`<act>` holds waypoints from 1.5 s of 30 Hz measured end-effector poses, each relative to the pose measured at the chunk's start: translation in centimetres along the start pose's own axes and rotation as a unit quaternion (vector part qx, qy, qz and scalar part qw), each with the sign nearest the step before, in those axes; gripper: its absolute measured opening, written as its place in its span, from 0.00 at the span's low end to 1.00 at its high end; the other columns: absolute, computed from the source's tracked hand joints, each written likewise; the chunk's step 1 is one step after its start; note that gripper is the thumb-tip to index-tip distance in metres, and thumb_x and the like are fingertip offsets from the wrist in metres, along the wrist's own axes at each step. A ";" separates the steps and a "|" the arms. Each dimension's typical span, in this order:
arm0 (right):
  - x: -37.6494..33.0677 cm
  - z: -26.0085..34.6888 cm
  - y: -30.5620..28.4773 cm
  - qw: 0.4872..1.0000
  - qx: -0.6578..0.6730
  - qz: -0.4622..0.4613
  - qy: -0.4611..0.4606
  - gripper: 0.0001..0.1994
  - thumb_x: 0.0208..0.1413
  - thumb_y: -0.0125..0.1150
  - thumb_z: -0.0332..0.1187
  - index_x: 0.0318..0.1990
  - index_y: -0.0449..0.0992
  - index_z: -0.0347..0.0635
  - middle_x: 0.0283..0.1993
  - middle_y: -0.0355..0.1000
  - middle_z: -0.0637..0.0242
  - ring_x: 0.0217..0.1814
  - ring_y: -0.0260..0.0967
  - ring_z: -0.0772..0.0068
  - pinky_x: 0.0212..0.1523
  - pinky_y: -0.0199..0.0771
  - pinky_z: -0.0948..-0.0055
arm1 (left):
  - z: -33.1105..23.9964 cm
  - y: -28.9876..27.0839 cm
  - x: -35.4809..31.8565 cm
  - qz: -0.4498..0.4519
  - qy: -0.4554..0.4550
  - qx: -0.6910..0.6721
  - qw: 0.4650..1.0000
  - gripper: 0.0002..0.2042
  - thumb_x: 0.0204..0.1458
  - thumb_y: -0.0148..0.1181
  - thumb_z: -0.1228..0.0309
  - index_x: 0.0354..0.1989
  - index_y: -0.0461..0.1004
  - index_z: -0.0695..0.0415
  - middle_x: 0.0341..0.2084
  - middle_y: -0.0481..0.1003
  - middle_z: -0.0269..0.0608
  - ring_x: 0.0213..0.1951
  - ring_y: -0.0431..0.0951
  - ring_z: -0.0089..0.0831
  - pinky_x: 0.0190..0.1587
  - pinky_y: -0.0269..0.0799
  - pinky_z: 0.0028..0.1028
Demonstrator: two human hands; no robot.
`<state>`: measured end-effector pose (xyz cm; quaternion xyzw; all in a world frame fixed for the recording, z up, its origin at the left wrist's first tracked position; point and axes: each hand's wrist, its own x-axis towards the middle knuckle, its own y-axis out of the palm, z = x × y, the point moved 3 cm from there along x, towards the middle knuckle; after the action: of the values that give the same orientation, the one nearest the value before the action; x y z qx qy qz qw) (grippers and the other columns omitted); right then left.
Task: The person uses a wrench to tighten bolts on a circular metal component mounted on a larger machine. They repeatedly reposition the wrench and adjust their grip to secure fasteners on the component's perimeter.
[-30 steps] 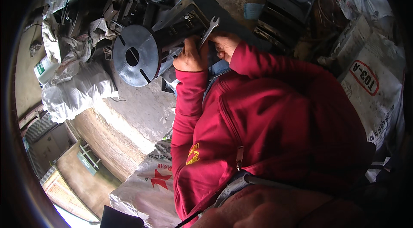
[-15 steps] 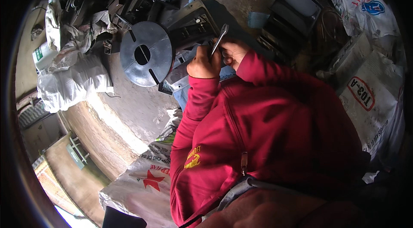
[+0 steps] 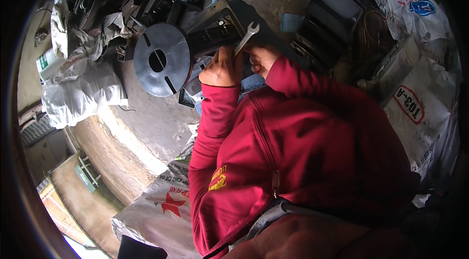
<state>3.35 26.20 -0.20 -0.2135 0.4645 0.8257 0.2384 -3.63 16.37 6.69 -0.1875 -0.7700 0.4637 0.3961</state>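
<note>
A silver open-ended wrench (image 3: 246, 37) slants up out of my left hand (image 3: 221, 69), its forked end pointing away from me. The fingers of that hand are closed around its lower part. Close beside it, my right hand (image 3: 263, 59) has its fingers curled in; whatever they hold is hidden. Both hands are over the near end of a metal machine frame (image 3: 229, 14) that has a dark channel and a small bright bolt head (image 3: 221, 23). A round grey metal disc (image 3: 141, 66) with a centre hole and two slots stands at the frame's left.
Dark metal parts (image 3: 146, 0) crowd the far left beside crumpled white plastic bags (image 3: 83, 93). A black glossy machine casing (image 3: 337, 7) is at the far right. Printed white sacks (image 3: 415, 107) line the right side, and another sack (image 3: 156, 210) lies at the lower left.
My left hand has moved slightly left, and the wrench has turned so its forked end shows flat. The disc and frame have shifted slightly left. My right hand stays nearly in place.
</note>
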 end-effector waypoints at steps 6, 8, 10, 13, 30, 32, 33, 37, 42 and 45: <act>1.1 -0.7 -0.6 0.998 0.029 -0.015 0.052 0.08 0.54 0.61 0.38 0.26 0.72 0.50 0.18 0.54 0.81 0.18 0.48 0.87 0.18 0.48 0.83 | 1.4 0.9 -0.4 -0.006 0.068 -0.079 0.995 0.12 0.44 0.66 0.65 0.37 0.76 0.52 0.24 0.77 0.42 0.23 0.78 0.41 0.23 0.70 0.34; 1.1 -0.5 -0.5 0.999 0.012 -0.006 0.042 0.07 0.55 0.59 0.38 0.27 0.71 0.52 0.18 0.53 0.83 0.18 0.47 0.88 0.19 0.47 0.83 | 1.4 1.1 0.1 0.005 0.064 -0.061 0.996 0.12 0.44 0.66 0.67 0.38 0.76 0.52 0.25 0.78 0.42 0.24 0.78 0.42 0.24 0.71 0.34; 1.1 -0.6 -0.4 0.999 0.006 -0.002 0.033 0.07 0.56 0.59 0.38 0.28 0.70 0.53 0.18 0.52 0.84 0.19 0.46 0.89 0.20 0.46 0.84 | 1.3 1.1 0.2 0.004 0.065 -0.057 0.996 0.13 0.44 0.66 0.68 0.39 0.76 0.52 0.26 0.78 0.42 0.25 0.78 0.42 0.25 0.71 0.34; 1.2 -0.6 -0.3 1.000 0.007 -0.002 0.028 0.08 0.57 0.58 0.39 0.28 0.70 0.53 0.17 0.51 0.84 0.18 0.46 0.89 0.19 0.46 0.84 | 1.4 1.1 0.1 -0.007 0.078 -0.060 0.995 0.13 0.44 0.66 0.69 0.40 0.76 0.52 0.26 0.78 0.42 0.25 0.79 0.42 0.25 0.72 0.33; 1.0 -0.4 -0.3 1.000 -0.012 -0.005 0.028 0.09 0.54 0.64 0.40 0.26 0.72 0.55 0.16 0.51 0.85 0.16 0.44 0.90 0.16 0.46 0.85 | 1.6 0.6 0.1 0.000 -0.022 -0.068 0.997 0.12 0.45 0.69 0.63 0.37 0.80 0.54 0.23 0.78 0.42 0.24 0.81 0.34 0.27 0.74 0.30; 1.2 -0.5 -0.4 0.999 -0.003 -0.018 0.032 0.09 0.54 0.64 0.40 0.25 0.72 0.55 0.16 0.52 0.85 0.16 0.45 0.90 0.16 0.46 0.85 | 1.6 0.9 -0.2 0.003 -0.003 -0.086 0.996 0.12 0.45 0.68 0.64 0.37 0.80 0.53 0.23 0.78 0.42 0.24 0.81 0.33 0.27 0.74 0.30; 1.2 -0.6 -0.5 0.999 0.002 -0.025 0.033 0.09 0.54 0.64 0.40 0.25 0.72 0.55 0.16 0.52 0.85 0.16 0.45 0.89 0.16 0.46 0.85 | 1.6 1.0 -0.1 0.002 0.026 -0.096 0.995 0.12 0.45 0.68 0.64 0.37 0.80 0.53 0.23 0.78 0.42 0.24 0.80 0.33 0.27 0.74 0.30; 1.3 -0.4 -0.5 1.000 -0.014 -0.007 0.026 0.09 0.54 0.63 0.40 0.24 0.72 0.55 0.16 0.52 0.84 0.16 0.46 0.89 0.17 0.46 0.85 | 1.3 0.4 0.8 -0.012 0.060 -0.122 0.991 0.13 0.45 0.69 0.63 0.38 0.79 0.52 0.23 0.79 0.42 0.24 0.80 0.34 0.27 0.74 0.29; 1.3 -0.4 -0.1 0.999 -0.021 -0.022 0.045 0.10 0.54 0.63 0.40 0.24 0.70 0.55 0.16 0.52 0.84 0.16 0.46 0.89 0.17 0.46 0.84 | 0.8 0.6 0.2 -0.047 0.002 -0.051 0.998 0.12 0.45 0.69 0.63 0.37 0.79 0.52 0.22 0.78 0.42 0.22 0.80 0.33 0.24 0.72 0.28; 1.3 -0.5 -0.2 0.998 -0.005 -0.034 0.048 0.09 0.54 0.63 0.39 0.25 0.71 0.55 0.16 0.52 0.84 0.17 0.45 0.89 0.17 0.46 0.84 | 1.2 1.2 -0.2 0.008 -0.022 -0.066 0.998 0.12 0.45 0.69 0.64 0.36 0.80 0.53 0.22 0.78 0.43 0.23 0.81 0.33 0.25 0.73 0.29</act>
<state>2.55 26.13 -1.32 -0.2701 0.4639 0.8081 0.2425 -4.58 16.17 5.28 -0.2087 -0.8059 0.4193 0.3623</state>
